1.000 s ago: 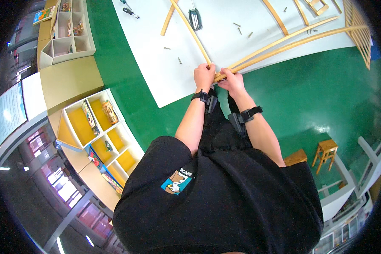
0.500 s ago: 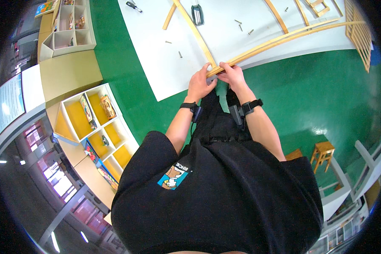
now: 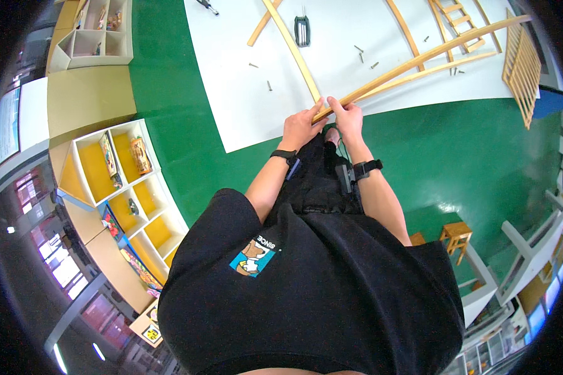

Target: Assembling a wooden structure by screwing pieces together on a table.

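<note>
A long wooden strip [image 3: 413,65] runs from my hands out to the far right, raised at an angle over the white board. Its near end is pinched by my left hand [image 3: 301,130], fingers closed around it. Close beside, my right hand [image 3: 348,119] also grips this strip, the thumb lying along its top. A second long strip [image 3: 425,73] passes under the held one toward the right. Another pale strip [image 3: 297,53] reaches away from me, with its near end at my fingertips. Whether these ends are joined is hidden by my fingers.
On the white board [image 3: 231,119] lie several screws [image 3: 269,85], a black screwdriver bit set [image 3: 302,31], a screwdriver [image 3: 207,6], a small wooden ladder-like frame [image 3: 460,22] and a slatted panel [image 3: 520,78]. Cubby shelves [image 3: 153,181] stand left on the green floor; a wooden stool [image 3: 456,231] stands right.
The far right end of the held strip has swung away from me, so it now crosses over the second strip. My right hand has shifted its fingers on the strip. The view has moved slightly.
</note>
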`<state>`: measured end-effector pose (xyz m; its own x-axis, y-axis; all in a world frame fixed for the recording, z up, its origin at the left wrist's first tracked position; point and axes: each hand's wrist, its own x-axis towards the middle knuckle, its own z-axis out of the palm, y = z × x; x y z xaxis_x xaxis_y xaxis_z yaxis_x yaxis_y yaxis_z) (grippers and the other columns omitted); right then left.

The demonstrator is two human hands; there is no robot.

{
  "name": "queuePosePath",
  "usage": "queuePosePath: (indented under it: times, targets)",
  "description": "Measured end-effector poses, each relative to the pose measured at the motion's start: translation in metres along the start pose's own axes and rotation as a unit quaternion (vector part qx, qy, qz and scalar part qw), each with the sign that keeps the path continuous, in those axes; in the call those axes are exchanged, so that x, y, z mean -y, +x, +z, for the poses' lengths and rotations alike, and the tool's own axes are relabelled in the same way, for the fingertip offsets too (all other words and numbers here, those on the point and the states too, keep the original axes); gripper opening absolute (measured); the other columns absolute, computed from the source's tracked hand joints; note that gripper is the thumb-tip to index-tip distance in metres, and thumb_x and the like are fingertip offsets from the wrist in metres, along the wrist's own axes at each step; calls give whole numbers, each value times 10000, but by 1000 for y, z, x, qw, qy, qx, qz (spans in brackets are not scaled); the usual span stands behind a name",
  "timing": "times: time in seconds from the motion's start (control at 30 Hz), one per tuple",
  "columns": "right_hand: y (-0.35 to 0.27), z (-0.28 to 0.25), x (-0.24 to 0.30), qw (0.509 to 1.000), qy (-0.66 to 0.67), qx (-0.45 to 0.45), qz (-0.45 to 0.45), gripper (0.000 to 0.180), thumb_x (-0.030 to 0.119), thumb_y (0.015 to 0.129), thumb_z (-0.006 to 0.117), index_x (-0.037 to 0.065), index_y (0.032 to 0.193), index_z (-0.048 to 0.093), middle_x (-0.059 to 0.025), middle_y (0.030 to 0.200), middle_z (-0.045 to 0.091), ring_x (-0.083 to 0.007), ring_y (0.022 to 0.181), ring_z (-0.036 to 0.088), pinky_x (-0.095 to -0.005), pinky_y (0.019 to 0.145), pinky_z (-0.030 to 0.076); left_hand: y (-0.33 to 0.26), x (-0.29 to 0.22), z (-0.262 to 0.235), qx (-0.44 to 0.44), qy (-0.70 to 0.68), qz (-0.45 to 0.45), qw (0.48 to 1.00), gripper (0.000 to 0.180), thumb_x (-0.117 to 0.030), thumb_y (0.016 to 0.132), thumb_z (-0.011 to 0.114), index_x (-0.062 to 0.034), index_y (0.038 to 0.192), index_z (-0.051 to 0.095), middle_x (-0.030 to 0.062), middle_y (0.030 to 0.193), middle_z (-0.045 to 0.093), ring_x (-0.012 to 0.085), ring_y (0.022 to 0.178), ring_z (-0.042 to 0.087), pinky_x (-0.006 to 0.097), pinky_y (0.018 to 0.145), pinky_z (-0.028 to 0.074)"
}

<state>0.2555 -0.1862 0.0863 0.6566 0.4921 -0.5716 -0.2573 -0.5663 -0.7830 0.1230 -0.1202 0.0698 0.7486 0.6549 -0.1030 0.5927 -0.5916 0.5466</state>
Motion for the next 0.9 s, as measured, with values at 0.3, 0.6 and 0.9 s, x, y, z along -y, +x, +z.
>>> queuePosePath:
  times: [0.3,0.6,0.9]
  targets:
    - [-7,9,36,986,-95,-63,-123,414,355,762,724,-55,785,668,-74,625,620,-110,573,530,-282,544,429,20,-1,-10,-26,-168,4,985,375,-235,807,622,-190,1179,597,163,766,639,346,695,618,423,628,492]
    - [-26,19,84,975,-122,-46,-178,411,336,745,751,-64,729,659,-62,553,588,-87,498,486,-268,472,398,30,-3,-20,22,-297,-68,952,187,-206,796,610,-148,956,688,137,739,644,333,690,622,403,627,499]
    - [-12,15,105,958,-198,5,-208,446,347,737,734,-93,736,665,-156,594,635,-179,523,607,-311,533,485,38,0,-27,-68,-215,-25,974,159,-251,782,628,-141,869,703,145,676,624,332,623,603,398,575,483]
